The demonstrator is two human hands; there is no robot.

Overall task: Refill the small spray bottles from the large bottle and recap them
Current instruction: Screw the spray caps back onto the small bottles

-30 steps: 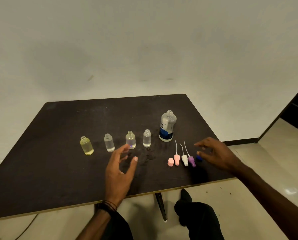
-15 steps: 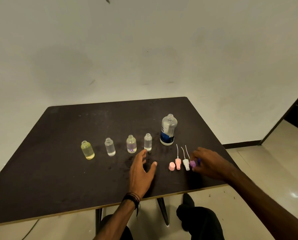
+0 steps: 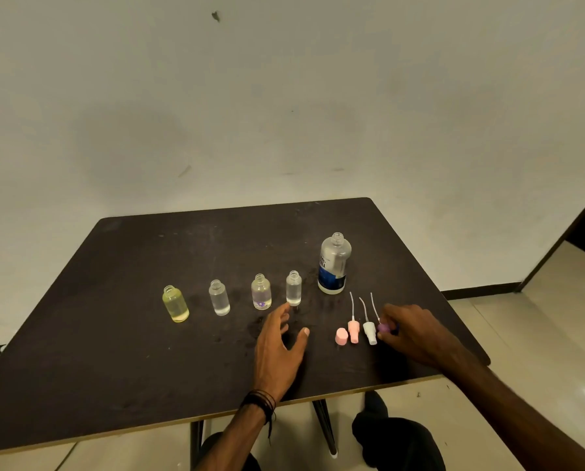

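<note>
On the dark table (image 3: 114, 334), four small bottles stand uncapped in a row across the middle of the frame. From the left: a yellowish bottle (image 3: 175, 304), a clear bottle (image 3: 219, 298), a bottle with a purple mark (image 3: 261, 292) near its base, and a slim clear bottle (image 3: 294, 288). All hold liquid and look filled or nearly so.

Below that row, at lower centre, the left hand (image 3: 277, 348) hovers with fingers spread and relaxed, holding nothing; its fingertips are just beside the base of the slim bottle.

Right of centre stands the large bottle (image 3: 333, 265), upright and also uncapped. Below it lie a pink cap (image 3: 341, 336), a pink sprayer (image 3: 353, 329) and a white sprayer (image 3: 370, 331), their thin tubes pointing up the frame.

Further right, the right hand (image 3: 416, 331) has its fingers curled over a purple sprayer (image 3: 383, 328), pinching it against the table.

The main risk I see is a knock: every bottle is open, and the left fingers are close enough to tip the slim one. The long tube on the purple sprayer could also snag a bottle neck, or miss it, when lowered in.
</note>
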